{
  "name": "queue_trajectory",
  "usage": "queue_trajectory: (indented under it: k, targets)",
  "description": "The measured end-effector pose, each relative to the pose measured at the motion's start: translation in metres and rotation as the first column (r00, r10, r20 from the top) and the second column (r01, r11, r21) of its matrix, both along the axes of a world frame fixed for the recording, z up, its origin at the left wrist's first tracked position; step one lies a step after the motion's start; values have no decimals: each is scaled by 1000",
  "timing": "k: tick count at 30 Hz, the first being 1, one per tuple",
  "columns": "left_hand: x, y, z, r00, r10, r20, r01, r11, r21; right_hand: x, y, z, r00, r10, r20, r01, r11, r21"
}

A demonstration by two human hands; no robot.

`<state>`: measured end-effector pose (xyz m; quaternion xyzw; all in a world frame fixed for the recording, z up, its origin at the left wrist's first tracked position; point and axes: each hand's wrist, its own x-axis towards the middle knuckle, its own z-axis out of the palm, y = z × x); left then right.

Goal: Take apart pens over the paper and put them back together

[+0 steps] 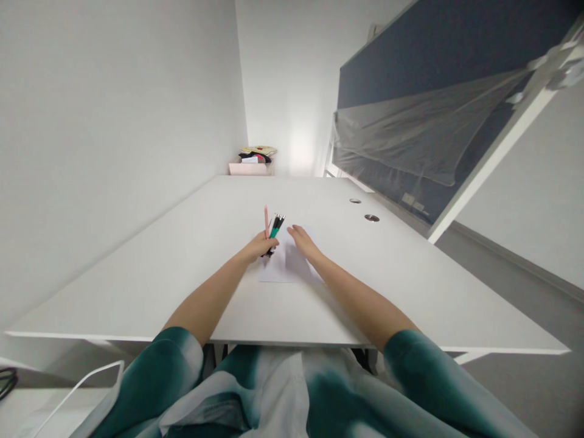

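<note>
My left hand (261,246) is closed around a bundle of pens (275,230), which leans up and to the right. Among them are a green one and several with black and silver ends. A pink pen (266,219) stands nearly upright at the left of the bundle. Just to the right, my right hand (301,237) is held apart from the pens, its fingers stretched out and nothing visible in them. Beneath both hands lies a white sheet of paper (278,274) on the white table (191,267); the hands partly cover it.
At the table's far end a pale box (247,168) holds folded items. Two round metal-rimmed holes, one being a near grommet (371,218), sit along the right side. A dark panel (410,115) with plastic film leans at the right; a white wall (114,121) borders the left.
</note>
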<state>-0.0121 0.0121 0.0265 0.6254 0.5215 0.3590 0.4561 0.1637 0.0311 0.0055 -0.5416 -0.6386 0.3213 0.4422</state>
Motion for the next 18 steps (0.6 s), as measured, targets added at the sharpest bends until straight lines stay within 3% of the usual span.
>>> queue_trajectory:
  k: [3, 6, 8, 10, 13, 18]
  targets:
    - [-48, 12, 10, 917, 129, -376, -128, 991, 29, 29, 6, 2, 997, -76, -13, 76, 997, -30]
    - [-92, 20, 13, 667, 143, -731, -246, 969, -34, 63, 10, -3, 992, -128, 17, 128, 991, -49]
    - [-110, 23, 12, 498, 122, -858, -287, 957, -30, 84, 9, -10, 985, -168, 29, 169, 985, -21]
    - [-118, 26, 11, 386, 113, -916, -278, 961, 1, 101, 7, -19, 985, -173, 10, 173, 985, 14]
    - [-119, 25, 12, 334, 58, -941, -257, 966, -32, 116, 5, -30, 977, -205, -64, 207, 978, 33]
    - [-114, 16, 21, 411, 9, -912, -243, 965, -100, 120, 12, -34, 956, -237, -171, 242, 970, 9]
